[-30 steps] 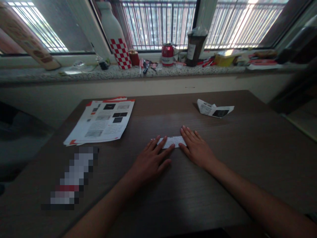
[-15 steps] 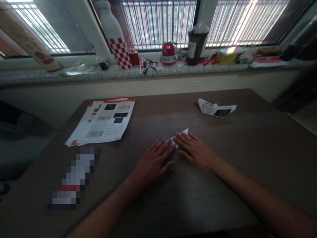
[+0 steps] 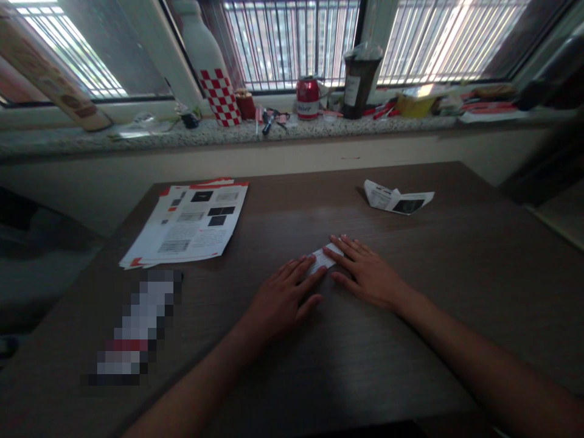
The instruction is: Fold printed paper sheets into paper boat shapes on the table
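A small folded piece of printed paper (image 3: pixel 323 260) lies flat on the dark brown table (image 3: pixel 292 213) between my two hands. My left hand (image 3: pixel 285 295) rests on its left end with the fingers stretched out and the thumb apart. On the right end, my right hand (image 3: pixel 367 274) lies flat, its fingers spread across the paper. Both ends of the paper are partly hidden under the fingertips. Beyond my right hand stands a folded paper boat (image 3: pixel 399 201) with print on its sides.
A stack of printed sheets (image 3: pixel 196 225) lies at the back left. In front of it is a pixelated long object (image 3: pixel 132 328). The granite windowsill (image 3: pixel 182 141) holds a checkered bottle (image 3: pixel 219 91), a red can (image 3: pixel 308 97), a dark cup (image 3: pixel 358 85) and a yellow box (image 3: pixel 415 103).
My right hand's fingers have slid slightly outward and spread, and more of the paper shows between the hands. My left hand has barely moved.
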Available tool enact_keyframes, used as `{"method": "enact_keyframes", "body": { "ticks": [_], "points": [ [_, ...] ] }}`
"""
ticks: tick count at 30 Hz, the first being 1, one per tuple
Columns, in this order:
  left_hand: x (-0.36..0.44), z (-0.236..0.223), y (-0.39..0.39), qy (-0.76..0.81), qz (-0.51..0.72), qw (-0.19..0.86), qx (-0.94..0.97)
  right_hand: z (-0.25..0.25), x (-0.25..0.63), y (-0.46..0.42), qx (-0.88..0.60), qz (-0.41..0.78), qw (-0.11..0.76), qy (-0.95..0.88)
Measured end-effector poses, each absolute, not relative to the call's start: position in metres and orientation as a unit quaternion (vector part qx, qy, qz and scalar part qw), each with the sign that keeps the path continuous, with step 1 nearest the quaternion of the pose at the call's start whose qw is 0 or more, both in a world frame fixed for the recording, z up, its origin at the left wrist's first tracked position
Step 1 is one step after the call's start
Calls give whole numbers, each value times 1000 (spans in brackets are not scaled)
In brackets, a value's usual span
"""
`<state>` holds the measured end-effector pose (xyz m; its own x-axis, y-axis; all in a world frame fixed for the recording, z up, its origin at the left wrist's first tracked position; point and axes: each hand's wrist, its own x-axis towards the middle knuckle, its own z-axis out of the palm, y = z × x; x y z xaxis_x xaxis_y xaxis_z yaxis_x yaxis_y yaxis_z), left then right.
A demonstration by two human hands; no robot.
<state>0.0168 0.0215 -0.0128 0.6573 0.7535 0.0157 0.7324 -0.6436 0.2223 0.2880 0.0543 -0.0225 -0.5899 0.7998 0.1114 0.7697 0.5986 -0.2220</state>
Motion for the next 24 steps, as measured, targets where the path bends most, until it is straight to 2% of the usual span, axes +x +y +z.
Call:
{"method": "enact_keyframes", "body": {
  "ticks": [11,24],
  "points": [
    [19,-9,21,419,85,111,897,-26,289,57,-439,73,125,-886],
    [17,-8,29,410,142,106,895,-20,290,63,-422,84,212,-878]
  ]
}}
